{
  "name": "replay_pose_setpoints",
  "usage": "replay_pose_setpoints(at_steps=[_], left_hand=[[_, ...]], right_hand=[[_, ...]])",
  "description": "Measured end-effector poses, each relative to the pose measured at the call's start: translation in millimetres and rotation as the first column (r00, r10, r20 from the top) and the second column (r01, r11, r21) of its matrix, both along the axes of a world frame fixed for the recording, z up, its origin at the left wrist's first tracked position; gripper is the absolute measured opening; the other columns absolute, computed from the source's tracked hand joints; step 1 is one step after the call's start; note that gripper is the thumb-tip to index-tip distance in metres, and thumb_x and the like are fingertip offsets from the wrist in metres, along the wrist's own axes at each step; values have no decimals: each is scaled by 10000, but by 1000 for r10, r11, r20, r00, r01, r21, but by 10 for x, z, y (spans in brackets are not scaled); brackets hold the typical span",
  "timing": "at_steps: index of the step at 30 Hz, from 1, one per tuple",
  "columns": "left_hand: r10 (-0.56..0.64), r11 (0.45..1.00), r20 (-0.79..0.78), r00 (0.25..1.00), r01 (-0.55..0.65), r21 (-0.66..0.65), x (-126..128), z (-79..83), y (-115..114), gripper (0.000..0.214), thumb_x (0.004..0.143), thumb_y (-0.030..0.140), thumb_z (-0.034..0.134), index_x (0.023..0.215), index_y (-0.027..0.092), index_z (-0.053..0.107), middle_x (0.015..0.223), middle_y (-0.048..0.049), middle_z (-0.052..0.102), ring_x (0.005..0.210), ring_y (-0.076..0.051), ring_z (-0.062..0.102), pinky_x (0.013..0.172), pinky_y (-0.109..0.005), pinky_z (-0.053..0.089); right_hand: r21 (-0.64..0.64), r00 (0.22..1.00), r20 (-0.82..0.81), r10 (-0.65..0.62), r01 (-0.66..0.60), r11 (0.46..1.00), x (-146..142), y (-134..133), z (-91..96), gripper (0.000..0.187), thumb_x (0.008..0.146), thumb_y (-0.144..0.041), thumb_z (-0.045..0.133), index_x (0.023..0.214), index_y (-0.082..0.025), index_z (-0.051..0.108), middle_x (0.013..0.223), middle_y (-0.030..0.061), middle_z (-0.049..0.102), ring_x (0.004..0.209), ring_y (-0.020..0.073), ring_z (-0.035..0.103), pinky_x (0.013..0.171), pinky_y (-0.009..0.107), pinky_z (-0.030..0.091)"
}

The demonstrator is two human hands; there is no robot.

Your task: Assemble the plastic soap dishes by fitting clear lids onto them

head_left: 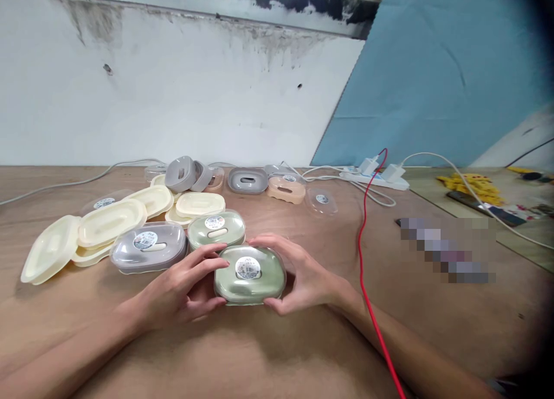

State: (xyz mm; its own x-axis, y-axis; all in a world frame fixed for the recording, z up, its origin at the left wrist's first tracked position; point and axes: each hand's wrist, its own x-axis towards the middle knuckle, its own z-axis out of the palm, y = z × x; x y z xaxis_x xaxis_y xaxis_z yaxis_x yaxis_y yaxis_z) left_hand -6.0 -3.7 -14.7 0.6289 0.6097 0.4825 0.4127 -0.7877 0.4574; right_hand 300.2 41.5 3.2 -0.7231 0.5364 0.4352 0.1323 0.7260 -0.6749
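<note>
A green soap box [251,286] with a clear lid and a round label is between my hands, low over the wooden table. My left hand [190,283] has its fingers and thumb at the box's left side. Around the right side curls my right hand [303,272], fingers at the back edge and thumb at the front. Just behind stands another lidded green soap box [234,229]. To the left of it is a grey soap box [171,246], also under a clear lid.
Cream plastic trays [113,221] lie heaped at the left. Grey soap box parts [247,180], a peach one [285,189] and a loose clear lid [321,201] are farther back. A red cable [362,260] runs down from a power strip [385,180] on the right.
</note>
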Motion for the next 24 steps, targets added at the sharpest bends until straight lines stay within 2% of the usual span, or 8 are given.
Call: replay_pose_setpoints(at_steps=[7, 12, 19, 22, 24], left_hand=[[-4, 1000, -34, 999, 4, 1, -17, 2, 11, 578, 984, 252, 692, 1528, 232, 496, 1558, -186, 491, 1404, -318, 570, 1091, -450, 583], [-16, 1000, 5, 1000, 16, 21, -11, 11, 10, 561, 979, 233, 708, 1510, 224, 528, 1529, -180, 524, 1387, -300, 586, 1086, -430, 587], [-5, 1000, 9, 1000, 5, 14, -2, -9, 11, 545, 974, 267, 723, 1486, 224, 542, 1503, -177, 540, 1362, -295, 603, 1070, -428, 592], [15, 998, 27, 1000, -17, 64, 3, -10, 5, 548, 969, 289, 735, 1473, 202, 537, 1470, -178, 565, 1325, -286, 624, 1059, -413, 592], [46, 987, 40, 998, -51, 150, 8, 0, -4, 545, 949, 312, 763, 1437, 190, 554, 1423, -177, 594, 1276, -290, 641, 1029, -418, 594]], right_hand=[[-6, 997, 72, -36, 36, 999, -19, -27, 14, 925, 701, -425, 919, 1501, -282, 477, 1447, 122, 587, 1313, 323, 605, 1110, 478, 492], [-29, 995, 81, -50, 52, 998, -24, -18, -15, 949, 681, -403, 920, 1511, -272, 479, 1451, 131, 612, 1303, 331, 622, 1094, 486, 502], [-68, 989, 132, -66, 76, 995, 1, -13, 43, 959, 676, -458, 940, 1506, -282, 494, 1477, 108, 611, 1334, 321, 604, 1114, 472, 481], [-75, 991, 124, -54, 64, 995, -13, -8, 32, 931, 668, -464, 946, 1473, -265, 525, 1448, 104, 631, 1320, 317, 612, 1115, 448, 474], [-78, 992, 120, -38, 47, 996, -7, 5, 36, 899, 647, -437, 950, 1435, -256, 557, 1403, 96, 656, 1277, 314, 634, 1088, 426, 488]])
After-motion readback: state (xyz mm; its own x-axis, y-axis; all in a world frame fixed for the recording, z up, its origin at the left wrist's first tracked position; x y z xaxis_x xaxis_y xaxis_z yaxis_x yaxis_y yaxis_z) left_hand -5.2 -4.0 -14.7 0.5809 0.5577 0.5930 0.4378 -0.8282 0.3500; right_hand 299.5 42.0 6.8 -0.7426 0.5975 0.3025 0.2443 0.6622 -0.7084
